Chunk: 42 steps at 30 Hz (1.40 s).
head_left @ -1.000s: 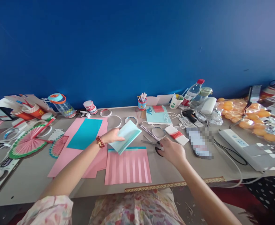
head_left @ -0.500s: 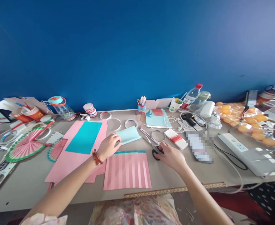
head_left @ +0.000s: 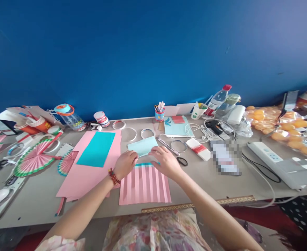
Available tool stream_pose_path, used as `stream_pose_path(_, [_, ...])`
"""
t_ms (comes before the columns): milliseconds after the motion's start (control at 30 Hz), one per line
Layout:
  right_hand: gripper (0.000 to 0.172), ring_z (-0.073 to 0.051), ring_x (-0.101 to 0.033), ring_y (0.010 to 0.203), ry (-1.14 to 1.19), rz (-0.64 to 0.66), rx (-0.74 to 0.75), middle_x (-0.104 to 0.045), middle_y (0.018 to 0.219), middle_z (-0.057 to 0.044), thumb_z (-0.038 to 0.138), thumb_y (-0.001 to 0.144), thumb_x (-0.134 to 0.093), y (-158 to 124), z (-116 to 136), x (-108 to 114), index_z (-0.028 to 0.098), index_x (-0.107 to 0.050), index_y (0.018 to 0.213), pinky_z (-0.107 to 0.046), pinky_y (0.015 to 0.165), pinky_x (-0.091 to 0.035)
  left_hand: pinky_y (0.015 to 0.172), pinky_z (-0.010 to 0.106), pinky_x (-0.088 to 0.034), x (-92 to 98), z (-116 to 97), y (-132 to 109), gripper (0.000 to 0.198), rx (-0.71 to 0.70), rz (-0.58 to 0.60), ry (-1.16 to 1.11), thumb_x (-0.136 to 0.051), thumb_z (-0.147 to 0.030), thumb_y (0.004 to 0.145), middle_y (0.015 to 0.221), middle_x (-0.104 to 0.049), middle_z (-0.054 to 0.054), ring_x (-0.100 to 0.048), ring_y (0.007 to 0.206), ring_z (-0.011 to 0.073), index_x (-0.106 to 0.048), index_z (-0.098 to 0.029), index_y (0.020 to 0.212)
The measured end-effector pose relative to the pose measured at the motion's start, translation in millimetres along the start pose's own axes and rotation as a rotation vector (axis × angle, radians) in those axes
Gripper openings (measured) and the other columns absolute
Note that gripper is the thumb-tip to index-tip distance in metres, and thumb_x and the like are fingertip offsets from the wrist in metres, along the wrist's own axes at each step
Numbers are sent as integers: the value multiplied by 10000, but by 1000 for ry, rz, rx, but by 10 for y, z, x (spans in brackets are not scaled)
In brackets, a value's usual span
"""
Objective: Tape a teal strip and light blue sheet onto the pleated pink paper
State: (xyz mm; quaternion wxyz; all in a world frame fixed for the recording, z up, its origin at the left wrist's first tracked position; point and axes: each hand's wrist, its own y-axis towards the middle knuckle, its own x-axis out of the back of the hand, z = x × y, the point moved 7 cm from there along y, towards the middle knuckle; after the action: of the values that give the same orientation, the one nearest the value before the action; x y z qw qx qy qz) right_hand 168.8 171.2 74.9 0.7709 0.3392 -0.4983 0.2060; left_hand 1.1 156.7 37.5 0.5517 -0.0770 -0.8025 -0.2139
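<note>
A light blue sheet of paper (head_left: 142, 145) lies in front of me, its near edge folded into a narrow strip. My left hand (head_left: 126, 164), wearing a red bead bracelet, has its fingers closed at the sheet's near left corner. At the near right end, my right hand (head_left: 167, 162) bends its fingers over the edge, thumb slightly apart and lower. Just below both hands is a pink pleated sheet (head_left: 145, 186) with a blue strip along its top. Beside my right hand, black scissor handles (head_left: 182, 161) show; the blades are hidden.
Left are pink sheets (head_left: 69, 184), a teal sheet (head_left: 96, 149) and a paper fan (head_left: 34, 158). White rings (head_left: 147, 134) and a pen cup (head_left: 159, 114) stand behind. To the right are a red-and-white box (head_left: 198, 150), cables (head_left: 199, 134) and a power strip (head_left: 268, 153).
My right hand has let go of the scissors and moved left to the light blue paper. My left hand has shifted slightly along the sheet's near left corner. The view has tilted a little.
</note>
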Motion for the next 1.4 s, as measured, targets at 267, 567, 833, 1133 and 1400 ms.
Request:
stream_pose_path(267, [181,-210,-544,907,-63,14,98,-669,963,-63,108,875,-547,99,-244,-273,200,-652,991,-321,792,-419,765,316,-461,-64,-233,126,140,-94,0,-59,-474,-204,968,867,-613,35,-577,844,188,-588,-186,888])
stream_pose_path(567, [205,-202,-519,900,-164,-62,103,-651,988,-64,65,856,-530,-347,-459,50,211,-663,911,-310,774,-410,850,335,-485,-262,-567,262,225,-241,52,-147,-421,-252,1000,970,-652,52,-600,926,190,-636,-191,978])
stream_pose_path(833, [240,-213,-520,939,-173,-53,80,-638,1055,-75,68,833,-534,-653,-613,101,223,-702,907,-318,800,-433,884,359,-510,-341,-594,163,369,-229,124,-262,-367,-190,1001,1058,-662,80,-608,1010,207,-473,-197,1354])
stream_pose_path(1133, [227,-206,-519,937,-131,-30,109,-635,1032,-79,138,911,-510,-635,-537,-2,220,-696,1014,-317,799,-441,933,364,-504,-356,-597,106,374,-281,165,-251,-332,-186,1008,1125,-642,91,-595,1072,206,-510,-206,1336])
stream_pose_path(1400, [207,-196,-490,888,-237,-47,122,-629,986,-67,146,921,-506,-676,-503,-74,226,-694,890,-312,764,-413,979,384,-495,-327,-592,102,405,-332,166,-334,-353,-187,1006,1172,-656,79,-574,1131,205,-487,-239,1384])
